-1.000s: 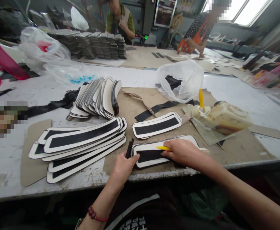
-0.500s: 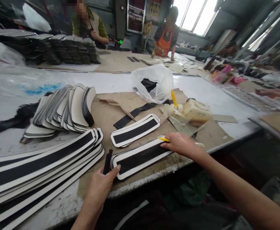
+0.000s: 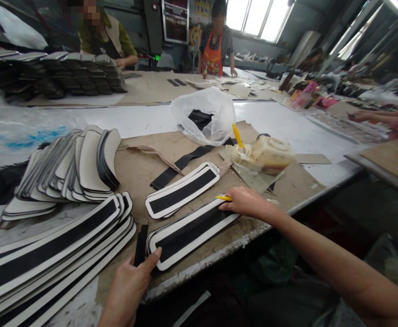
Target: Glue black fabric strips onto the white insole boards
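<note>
Our L hand (image 3: 129, 284) is low, back facing up, w/ its thumb (image 3: 154, 259) stretched out, tip pointing fwd & to the R; the other L fingers are mostly hidden, curled just L of & under the thumb. Our L wrist (image 3: 115, 313) is behind them, partly out of view. Our R hand (image 3: 248, 203) is well apart, farther fwd & to the R of the L thumb tip, palm down, fingers bent in a closed pinch, tips facing L. Behind those fingers our R forearm (image 3: 335, 259), bare, slants back & R.
</note>
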A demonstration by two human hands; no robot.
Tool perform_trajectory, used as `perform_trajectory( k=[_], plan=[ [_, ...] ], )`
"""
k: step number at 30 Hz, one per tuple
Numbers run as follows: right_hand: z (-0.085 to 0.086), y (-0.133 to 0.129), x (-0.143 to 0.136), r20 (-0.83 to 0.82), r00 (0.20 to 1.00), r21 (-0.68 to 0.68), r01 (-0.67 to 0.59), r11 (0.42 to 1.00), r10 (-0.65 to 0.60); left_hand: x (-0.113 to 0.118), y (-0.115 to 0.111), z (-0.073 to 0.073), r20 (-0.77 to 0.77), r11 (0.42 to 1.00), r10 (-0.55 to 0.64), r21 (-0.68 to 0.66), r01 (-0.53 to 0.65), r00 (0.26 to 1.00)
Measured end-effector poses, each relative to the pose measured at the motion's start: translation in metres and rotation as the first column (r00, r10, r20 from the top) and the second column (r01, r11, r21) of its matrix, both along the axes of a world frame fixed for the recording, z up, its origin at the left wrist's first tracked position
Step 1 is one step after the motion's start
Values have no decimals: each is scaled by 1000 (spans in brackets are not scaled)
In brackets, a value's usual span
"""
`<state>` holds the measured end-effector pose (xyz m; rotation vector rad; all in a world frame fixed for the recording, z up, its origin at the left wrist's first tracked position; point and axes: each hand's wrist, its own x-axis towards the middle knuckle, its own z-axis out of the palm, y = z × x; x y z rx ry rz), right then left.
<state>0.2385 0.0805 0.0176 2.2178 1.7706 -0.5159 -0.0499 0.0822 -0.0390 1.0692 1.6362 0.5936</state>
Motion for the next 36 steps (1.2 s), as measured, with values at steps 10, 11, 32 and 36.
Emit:
perform_trajectory(
  k=[10, 11, 32, 36],
  plan=[
    [-3, 4, 2, 4, 1000, 6, -27, 1000, 27, 4, -4, 0, 51, 996, 19, -84, -15, 999],
    [-3, 4, 1, 20, 1000, 12, -21, 1000, 21, 4, -4, 0, 47, 997, 22, -76, -18, 999],
    [1, -54, 18, -107, 993, 400, 85, 912, -46, 3, -6, -6, 8, 1000, 22, -12, -22, 1000],
    [-8, -63, -2, 40, 997, 411, 47, 911, -69, 0, -5, -12, -8, 999, 41, -10, -41, 999]
  ],
)
